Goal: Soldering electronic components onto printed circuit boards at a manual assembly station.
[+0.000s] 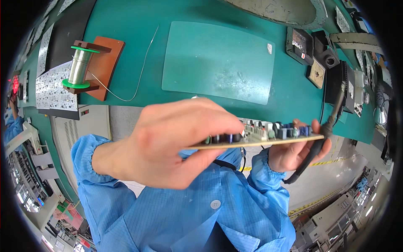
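A circuit board [265,134] crowded with small components is held up almost edge-on in front of my chest. My left hand [168,145] is closed on its left end, thumb below and fingers above. At the board's right end is my right hand [296,156], with a soldering iron [314,154] between its fingers. The iron's metal end points up and away, beside the board's edge. Some right fingertips show behind the board and seem to touch it, though the board partly hides them.
A solder wire spool [79,67] stands on a brown holder [110,54], its loose wire curving over the green bench. A translucent mat [214,59] lies in the middle. Dark trays [300,45], a tip-cleaning pad [316,73] and a black box [339,88] sit at right.
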Available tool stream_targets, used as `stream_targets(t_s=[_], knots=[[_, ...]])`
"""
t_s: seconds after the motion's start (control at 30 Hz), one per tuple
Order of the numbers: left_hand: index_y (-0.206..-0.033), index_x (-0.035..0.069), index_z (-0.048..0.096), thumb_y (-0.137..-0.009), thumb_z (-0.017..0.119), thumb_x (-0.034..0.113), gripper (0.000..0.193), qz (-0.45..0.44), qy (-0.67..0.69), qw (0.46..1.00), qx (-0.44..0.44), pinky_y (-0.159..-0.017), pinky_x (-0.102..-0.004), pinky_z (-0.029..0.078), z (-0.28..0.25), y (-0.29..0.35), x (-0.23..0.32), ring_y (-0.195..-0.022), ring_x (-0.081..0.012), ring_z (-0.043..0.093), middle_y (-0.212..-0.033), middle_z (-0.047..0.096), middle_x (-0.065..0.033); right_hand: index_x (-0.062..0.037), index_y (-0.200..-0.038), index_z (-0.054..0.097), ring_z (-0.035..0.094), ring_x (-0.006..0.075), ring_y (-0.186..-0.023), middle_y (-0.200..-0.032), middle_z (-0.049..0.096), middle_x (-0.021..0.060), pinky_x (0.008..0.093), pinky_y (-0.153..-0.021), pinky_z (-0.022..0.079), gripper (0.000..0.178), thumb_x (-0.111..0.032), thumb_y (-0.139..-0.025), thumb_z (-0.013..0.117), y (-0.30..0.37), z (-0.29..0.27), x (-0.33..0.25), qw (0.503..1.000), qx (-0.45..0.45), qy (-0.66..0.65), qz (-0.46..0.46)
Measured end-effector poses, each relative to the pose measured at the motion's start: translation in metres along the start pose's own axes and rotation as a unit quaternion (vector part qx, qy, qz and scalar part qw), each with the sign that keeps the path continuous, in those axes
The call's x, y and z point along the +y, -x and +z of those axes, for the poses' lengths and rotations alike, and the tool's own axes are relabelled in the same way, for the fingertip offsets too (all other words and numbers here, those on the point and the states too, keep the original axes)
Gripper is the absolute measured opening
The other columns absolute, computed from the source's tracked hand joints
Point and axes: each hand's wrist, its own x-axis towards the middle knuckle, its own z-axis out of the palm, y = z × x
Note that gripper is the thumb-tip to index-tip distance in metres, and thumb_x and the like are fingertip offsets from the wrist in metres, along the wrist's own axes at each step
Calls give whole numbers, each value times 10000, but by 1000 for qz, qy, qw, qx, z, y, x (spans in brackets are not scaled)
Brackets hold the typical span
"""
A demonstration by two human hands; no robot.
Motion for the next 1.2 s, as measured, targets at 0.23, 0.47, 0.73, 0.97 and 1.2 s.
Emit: stream_targets(t_s=[0.23,0.47,0.73,0.97,1.2], knots=[[-945,-57,614,-621,643,-92,327,112,-14,994,12,-607,-323,559,7,7,-2,-706,-271,683,-841,668,-197,-76,-1249,505,489,220,-933,-1058,590,97,448,-1013,339,501,-458,-934,430,3,-15,-14,992,12,-107,-63],[-847,-67,592,-603,670,-92,257,189,-3,980,63,-483,-324,547,16,7,-7,-574,-269,660,-804,653,-229,-56,-1080,625,457,224,-879,-865,609,67,420,-970,348,580,-551,-917,369,6,-9,-17,976,129,-173,-34],[-946,-67,615,-632,661,-60,318,116,11,993,-15,-598,-316,544,5,4,-7,-719,-262,669,-868,655,-210,-43,-1078,590,508,278,-976,-964,609,109,432,-947,439,529,-522,-934,416,1,-35,-23,990,64,-122,41],[-924,-45,636,-757,629,12,177,-156,149,974,-75,-626,-251,464,-4,-4,-2,-720,-142,579,-933,632,-146,-67,-1221,467,553,300,-899,-966,585,173,452,-879,480,386,-350,-1015,303,-14,4,-15,964,-11,-128,-231],[-736,-6,590,-788,609,-10,56,-236,136,949,-159,-537,-228,407,-7,-19,5,-632,-77,506,-889,590,-82,-32,-1147,507,516,260,-899,-927,591,168,405,-906,445,639,-575,-960,227,-3,-2,-17,978,17,-97,-182]])
